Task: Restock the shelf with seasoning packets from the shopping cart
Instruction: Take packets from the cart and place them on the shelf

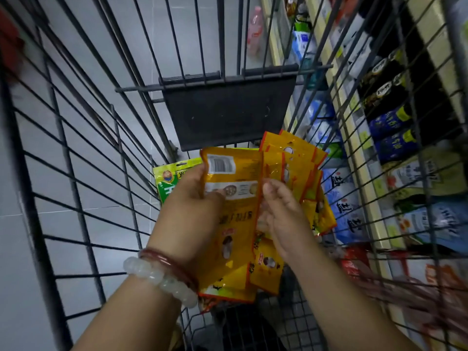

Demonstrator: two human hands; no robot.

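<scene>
Both hands are inside the wire shopping cart [83, 158], working a bundle of yellow seasoning packets [235, 206]. The left hand [195, 211] grips the nearest packet along its left edge, thumb curled over the printed back panel, fingers hidden behind it; likely it serves as the collecting hand, squaring the stack. The right hand [283, 211] has its fingers curled into the fanned packets just to the right, thumb near the first packet's right edge; it appears to pinch or gather them, though exactly which packets it clamps cannot be told. Packets overlap loosely, hang-holes up, several slanting toward the cart's right wall. A green packet [172, 181] lies behind the left hand, partly covered, not held. The folded child-seat flap [228, 110] stands just beyond the bundle. Two bracelets [162, 274] sit on the left wrist. The store shelf [379, 153] runs along the cart's right side, stocked with blue and dark bags; no yellow packets can be made out there, so the restock slot is not identified. Judgement: gathering step, none shelved in this view. Room: cart walls rise on both sides, so the bundle must lift upward clear of the right rim before crossing to the shelf; loose fan could snag wires or shed a packet.
</scene>
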